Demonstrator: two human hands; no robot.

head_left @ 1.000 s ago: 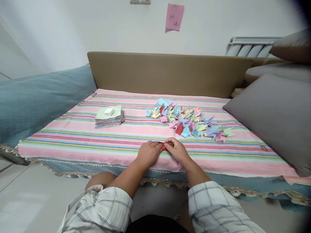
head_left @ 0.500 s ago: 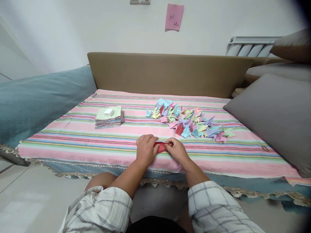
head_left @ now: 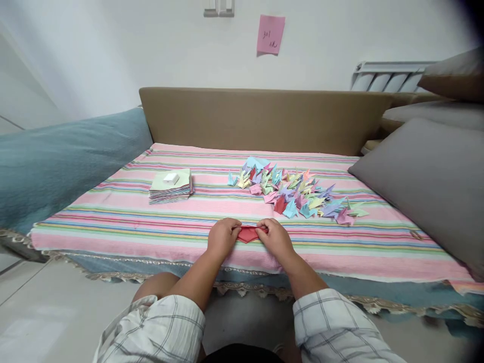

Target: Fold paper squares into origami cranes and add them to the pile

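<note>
A piece of folded red paper (head_left: 248,235) lies low over the striped cloth near the sofa's front edge. My left hand (head_left: 223,237) pinches its left end between thumb and fingers. At the opposite end, my right hand (head_left: 275,237) grips the paper in the same way. Its upper edge looks folded over, and its lower side comes to a blunt point. Just beyond my hands is a spread of colourful paper cranes (head_left: 290,207). Parts of the red paper are hidden under my fingertips.
A stack of paper sheets (head_left: 172,194) stands at left with a small white box (head_left: 171,178) on top. Grey cushions (head_left: 423,176) lean at right. The brown backrest (head_left: 249,118) runs along the wall, and a blue armrest (head_left: 75,156) bounds the left side.
My left hand has shifted slightly left and now pinches the red paper's end instead of lying over it. More of the paper's lower point shows. The camera view has tilted up a little.
</note>
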